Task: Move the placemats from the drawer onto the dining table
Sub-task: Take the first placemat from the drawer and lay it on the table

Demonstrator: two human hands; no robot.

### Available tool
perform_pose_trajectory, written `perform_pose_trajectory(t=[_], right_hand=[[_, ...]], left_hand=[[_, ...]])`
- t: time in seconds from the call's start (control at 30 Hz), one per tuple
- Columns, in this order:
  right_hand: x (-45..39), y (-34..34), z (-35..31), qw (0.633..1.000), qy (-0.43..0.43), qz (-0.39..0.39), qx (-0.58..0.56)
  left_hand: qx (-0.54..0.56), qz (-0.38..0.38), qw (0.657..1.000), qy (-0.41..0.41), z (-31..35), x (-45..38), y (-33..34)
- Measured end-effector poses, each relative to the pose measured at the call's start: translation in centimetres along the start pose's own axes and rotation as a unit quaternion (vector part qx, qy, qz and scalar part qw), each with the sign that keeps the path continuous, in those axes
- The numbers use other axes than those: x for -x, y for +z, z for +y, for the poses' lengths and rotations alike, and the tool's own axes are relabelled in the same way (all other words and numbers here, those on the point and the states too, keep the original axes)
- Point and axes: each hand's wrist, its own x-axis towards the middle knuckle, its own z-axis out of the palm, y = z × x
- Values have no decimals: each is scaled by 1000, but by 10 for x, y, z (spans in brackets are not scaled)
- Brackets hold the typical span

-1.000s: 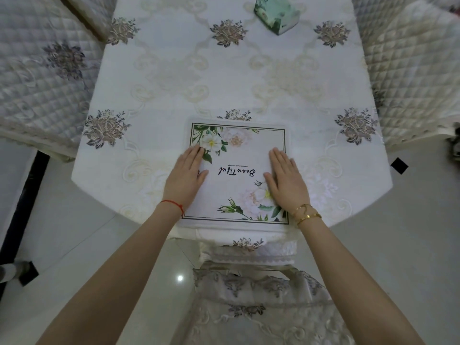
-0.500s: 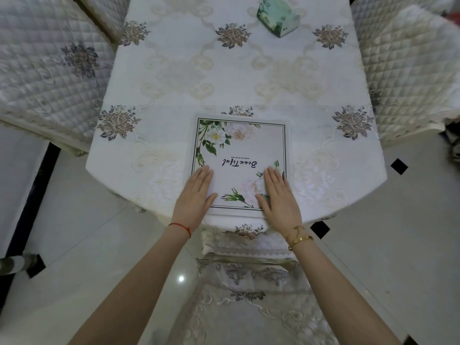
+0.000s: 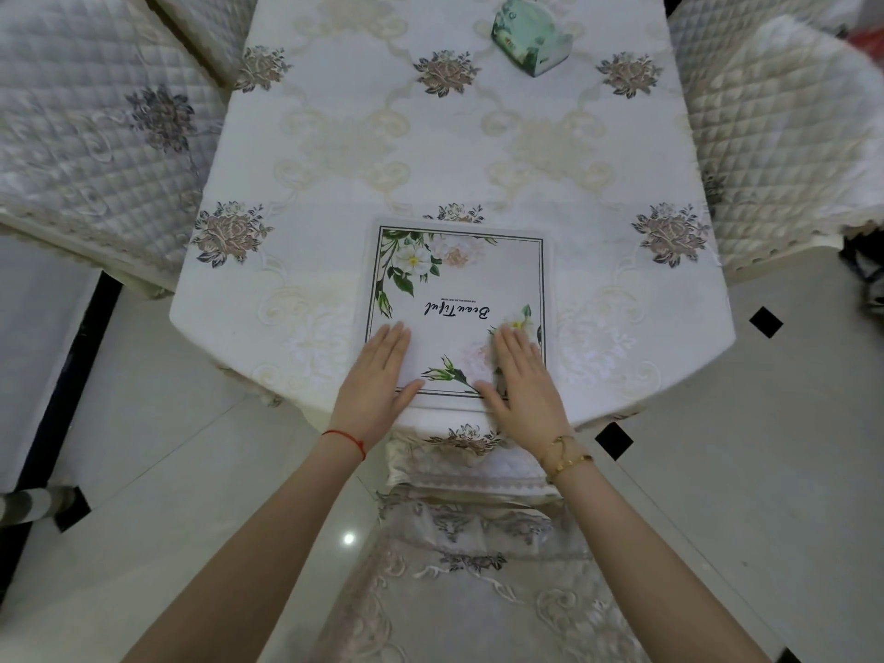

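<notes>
- The dining table [image 3: 335, 193] runs away from the person, covered by an embroidered cloth; quilted chair covers [image 3: 81, 150] flank its left and right edges.
- The left hand [image 3: 378, 380] lies flat, fingers together and straight, gripping nothing; its fingers press the near left corner of the placemat [image 3: 459, 284], while the heel of the hand sits over the table's near edge.
- The placemat, floral with a dark border line, lies flat at the middle of the table's near edge, its near side almost flush with that edge. It looks roughly square, so no long axis stands out; its printed script reads upside down from here.
- The right hand [image 3: 521, 375] is likewise flat and unclenched, palm down on the near right corner of the placemat, holding nothing.
- Both hands are equally near, with the mat directly ahead of and under the fingertips, so either could slide it or lift off; this mat appears placed.
- A green tissue box [image 3: 531, 33] stands towards the far right of the table, well apart from the mat.
- The drawer is not in view.
</notes>
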Motion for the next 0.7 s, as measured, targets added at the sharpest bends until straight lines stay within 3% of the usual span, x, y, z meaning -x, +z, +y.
perform_pose_trajectory(t=[0.13, 0.4, 0.7], right_hand=[[-6, 8, 0, 1000, -4, -17, 9], [14, -17, 56, 999, 29, 1, 25], [-109, -32, 27, 1000, -12, 9, 1]], left_hand=[[7, -24, 1000, -3, 8, -11, 9], [-27, -2, 1000, -14, -36, 8, -4], [12, 18, 1000, 13, -17, -107, -13]])
